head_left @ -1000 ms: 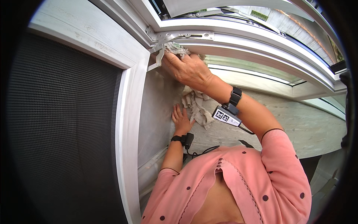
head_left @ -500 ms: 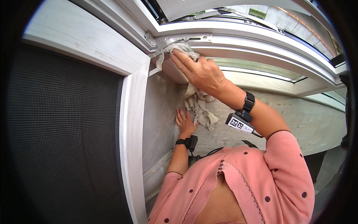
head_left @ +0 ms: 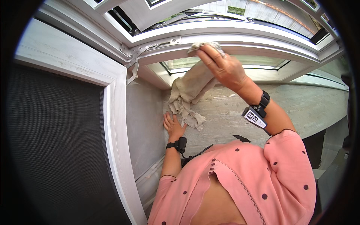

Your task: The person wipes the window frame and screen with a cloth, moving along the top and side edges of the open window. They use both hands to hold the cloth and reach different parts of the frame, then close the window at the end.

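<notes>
Right hand (head_left: 221,69) at 12 o'clock, fingers closed around the top of a beige rag (head_left: 189,95), pressing it against the white window frame (head_left: 243,39). Rag hangs down from the grip toward 11 o'clock, loose end dangling just above the left hand (head_left: 173,125) (touching or not: cannot tell). Left hand sits near centre, fingers spread, palm flat on the stone sill (head_left: 307,105). Black bands on both wrists. Dark insect screen (head_left: 56,142) fills 9 o'clock. Pink dotted sleeves at 6 o'clock.
</notes>
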`<state>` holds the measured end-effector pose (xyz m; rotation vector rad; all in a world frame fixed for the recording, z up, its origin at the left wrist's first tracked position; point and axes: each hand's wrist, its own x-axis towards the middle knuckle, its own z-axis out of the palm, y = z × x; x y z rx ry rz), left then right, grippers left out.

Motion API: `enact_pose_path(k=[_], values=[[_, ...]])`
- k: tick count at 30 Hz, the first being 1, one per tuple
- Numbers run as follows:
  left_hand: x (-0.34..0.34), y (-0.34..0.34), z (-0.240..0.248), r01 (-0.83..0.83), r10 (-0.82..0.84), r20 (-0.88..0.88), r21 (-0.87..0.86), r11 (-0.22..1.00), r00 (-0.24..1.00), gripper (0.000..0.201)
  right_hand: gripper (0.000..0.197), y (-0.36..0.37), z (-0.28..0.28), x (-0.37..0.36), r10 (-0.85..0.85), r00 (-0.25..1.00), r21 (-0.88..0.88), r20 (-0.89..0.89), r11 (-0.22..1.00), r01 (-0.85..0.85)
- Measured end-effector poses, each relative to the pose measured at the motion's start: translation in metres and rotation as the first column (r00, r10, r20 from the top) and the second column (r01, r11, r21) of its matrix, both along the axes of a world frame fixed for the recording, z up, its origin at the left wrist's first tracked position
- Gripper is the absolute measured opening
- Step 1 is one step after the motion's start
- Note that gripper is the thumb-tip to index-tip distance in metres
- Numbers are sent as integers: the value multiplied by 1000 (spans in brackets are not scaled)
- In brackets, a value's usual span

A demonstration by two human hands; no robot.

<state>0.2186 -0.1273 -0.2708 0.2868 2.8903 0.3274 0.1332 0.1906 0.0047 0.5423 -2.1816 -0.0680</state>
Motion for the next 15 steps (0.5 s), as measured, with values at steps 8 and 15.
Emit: enact_pose_path(k=[8,15], values=[[-2,6,10,-53,53,81,9,999,995,107,31,50,49,36,-82,992,-219,-97,974,59],[-2,9,15,-80,78,110,21,997,991,105,24,-26,70,-18,-22,1000,-115,15,993,23]])
